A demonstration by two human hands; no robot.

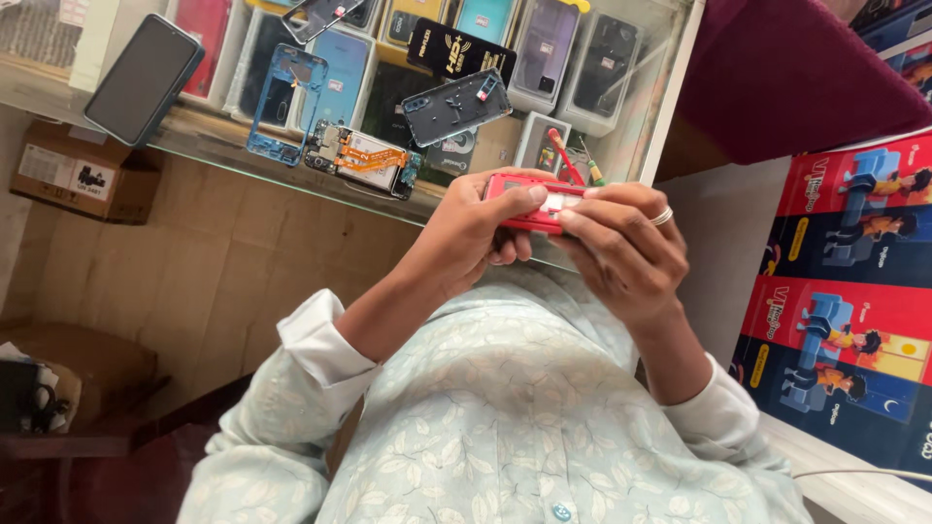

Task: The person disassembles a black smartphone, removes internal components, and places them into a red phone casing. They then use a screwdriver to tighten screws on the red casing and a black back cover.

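Here, going left to right, a dark phone (143, 80) lies face up on the glass desk (209, 131), then a blue phone frame (284, 105), an opened phone body with an orange flex cable (364, 160) and a dark back cover (455, 107). The left hand (464, 238) closes its grip on the near end of a small red device (529, 202), thumb pressed flat on top. The right hand (621, 247), ring on one finger, clamps the other end. The device is held just above the desk edge, near a red-handled screwdriver (563, 155). Judging by this, steady even thumb pressure and support from both ends would keep it from slipping.
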